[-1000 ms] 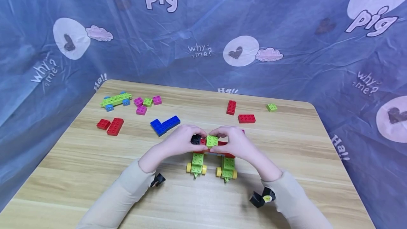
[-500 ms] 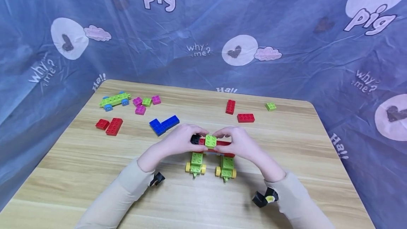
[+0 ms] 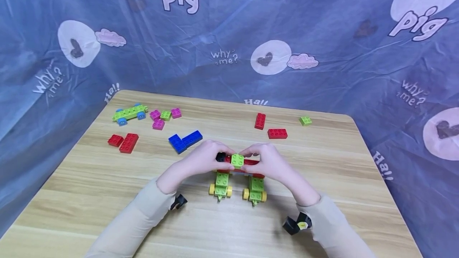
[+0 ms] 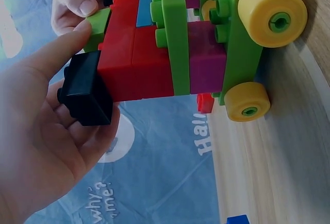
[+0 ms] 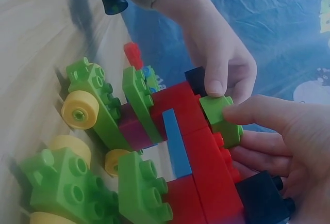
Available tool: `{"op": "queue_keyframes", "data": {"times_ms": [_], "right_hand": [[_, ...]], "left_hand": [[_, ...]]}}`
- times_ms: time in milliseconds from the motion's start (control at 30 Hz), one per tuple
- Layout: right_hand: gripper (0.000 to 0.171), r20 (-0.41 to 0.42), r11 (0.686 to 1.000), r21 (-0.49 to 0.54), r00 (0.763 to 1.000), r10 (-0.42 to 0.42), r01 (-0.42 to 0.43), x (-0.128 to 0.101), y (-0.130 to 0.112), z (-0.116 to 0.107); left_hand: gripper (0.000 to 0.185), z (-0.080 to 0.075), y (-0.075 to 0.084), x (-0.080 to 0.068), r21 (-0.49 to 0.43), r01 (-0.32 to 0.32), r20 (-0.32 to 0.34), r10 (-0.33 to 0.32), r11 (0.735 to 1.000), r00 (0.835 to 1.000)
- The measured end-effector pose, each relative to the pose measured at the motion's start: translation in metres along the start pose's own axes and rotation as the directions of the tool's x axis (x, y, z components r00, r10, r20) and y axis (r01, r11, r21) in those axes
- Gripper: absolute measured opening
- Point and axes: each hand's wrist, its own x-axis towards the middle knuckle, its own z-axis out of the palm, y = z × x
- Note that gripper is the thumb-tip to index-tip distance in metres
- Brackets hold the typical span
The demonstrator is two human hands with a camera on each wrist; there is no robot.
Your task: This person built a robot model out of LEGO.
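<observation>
Both hands meet on a small green brick [image 5: 221, 118] atop the red block build [image 5: 191, 146] — left hand [image 5: 227, 66] above, right hand [image 5: 281, 141] beside — yellow wheels [image 5: 80, 110] toward the desk [image 5: 36, 53]

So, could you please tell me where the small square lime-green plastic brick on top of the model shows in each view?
Head: small square lime-green plastic brick, centre, between both hands.
Left wrist: upper left, mostly hidden by fingers.
Right wrist: centre right.
Shared landmark: the black brick beside it.

Left hand [image 3: 202, 158] and right hand [image 3: 267, 161] meet fingertip to fingertip, curled.
</observation>
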Motion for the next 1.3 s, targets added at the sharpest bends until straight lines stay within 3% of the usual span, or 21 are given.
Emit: {"op": "queue_keyframes", "data": {"times_ms": [367,1000,1300], "right_hand": [[0.031,0.003,0.998,0.023,0.998,0.061,-0.061,-0.001,-0.0002,0.0014],[0.029,0.027,0.999,0.017,0.999,0.032,-0.033,-0.0017,0.0011,0.0002],[0.03,-0.008,0.998,0.0,0.998,0.06,-0.06,-0.0032,-0.0047,0.0031]], "left_hand": [[0.041,0.0007,0.0005,0.0015,0.0,0.018,0.003,-0.018,1.0,1.0],[0.039,0.0003,0.0006,0.0022,0.014,0.011,0.023,-0.012,1.0,1.0],[0.038,-0.0015,0.0008,0.0032,-0.007,0.015,0.03,-0.014,1.0,0.999]]}}
